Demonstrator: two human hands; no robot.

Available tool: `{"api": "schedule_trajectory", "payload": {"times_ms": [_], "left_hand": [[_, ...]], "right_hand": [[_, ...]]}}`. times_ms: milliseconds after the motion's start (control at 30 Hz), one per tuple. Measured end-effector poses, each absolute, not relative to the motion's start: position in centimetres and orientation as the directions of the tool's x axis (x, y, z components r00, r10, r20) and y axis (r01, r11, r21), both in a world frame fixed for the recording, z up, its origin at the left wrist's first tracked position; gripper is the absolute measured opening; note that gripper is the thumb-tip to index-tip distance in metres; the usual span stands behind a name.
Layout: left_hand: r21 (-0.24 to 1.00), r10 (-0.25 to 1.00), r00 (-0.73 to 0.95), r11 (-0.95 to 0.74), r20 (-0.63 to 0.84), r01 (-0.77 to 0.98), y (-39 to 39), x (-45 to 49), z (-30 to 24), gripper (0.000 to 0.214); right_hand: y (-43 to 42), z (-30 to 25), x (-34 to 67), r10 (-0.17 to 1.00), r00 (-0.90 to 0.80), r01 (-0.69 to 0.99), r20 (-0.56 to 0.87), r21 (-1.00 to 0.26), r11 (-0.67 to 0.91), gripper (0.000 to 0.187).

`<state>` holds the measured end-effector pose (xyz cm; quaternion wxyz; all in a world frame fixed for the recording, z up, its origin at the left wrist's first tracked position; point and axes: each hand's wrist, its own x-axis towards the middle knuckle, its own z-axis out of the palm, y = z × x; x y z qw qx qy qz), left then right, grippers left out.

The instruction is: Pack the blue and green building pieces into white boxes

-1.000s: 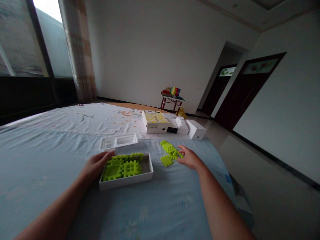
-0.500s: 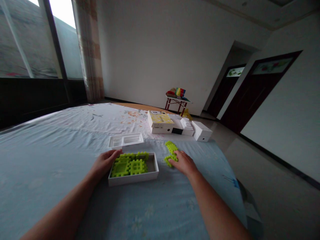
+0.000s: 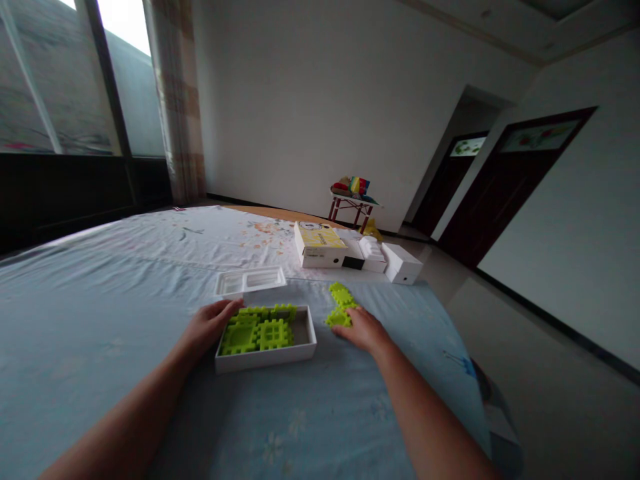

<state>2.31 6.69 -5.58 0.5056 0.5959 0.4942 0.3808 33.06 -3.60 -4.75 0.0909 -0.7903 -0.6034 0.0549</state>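
Observation:
A shallow white box (image 3: 265,359) lies on the pale blue bedsheet (image 3: 100,320), holding several lime-green toothed square tiles (image 3: 257,330). My left hand (image 3: 206,327) rests on the box's left rim, fingers curled over its far corner. To the right of the box, a small heap of loose green tiles (image 3: 341,303) lies on the sheet. My right hand (image 3: 363,328) lies palm down over the near end of that heap, its fingertips on a tile. Whether the fingers grip that tile is unclear.
A white plastic insert tray (image 3: 250,281) lies just behind the box. Further back are a yellow-topped box (image 3: 320,244) and white boxes (image 3: 403,263). The bed's edge (image 3: 465,360) drops to the floor on the right. A small table with toys (image 3: 353,197) stands by the wall.
My right hand slid left along the loose tiles toward the box, and the heap is pulled closer together. The left hand stayed on the box. The camera shifted slightly.

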Motion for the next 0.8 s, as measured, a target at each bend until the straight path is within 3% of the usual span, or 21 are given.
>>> {"api": "schedule_trajectory", "payload": {"times_ms": [133, 367, 567, 800], "left_hand": [[0.977, 0.973, 0.230, -0.024, -0.027, 0.214, 6.9, 2.3, -5.8, 0.058], [0.972, 0.975, 0.222, -0.055, 0.002, 0.229, 6.9, 2.2, -5.7, 0.060], [0.974, 0.973, 0.231, -0.049, -0.004, 0.223, 6.8, 2.2, -5.6, 0.057], [0.977, 0.973, 0.229, -0.029, -0.021, 0.213, 6.3, 2.4, -5.2, 0.052]], "right_hand": [[-4.0, -4.4, 32.9, 0.966, 0.258, 0.962, 0.038, -0.104, -0.253, 0.051], [-4.1, -4.9, 33.4, 0.982, 0.174, 0.965, 0.080, -0.214, -0.153, 0.049], [-4.1, -5.2, 33.6, 0.979, 0.186, 0.970, 0.085, -0.175, -0.169, 0.056], [-3.6, -6.4, 33.2, 0.968, 0.071, 0.884, 0.239, -0.465, 0.050, 0.044]]}}
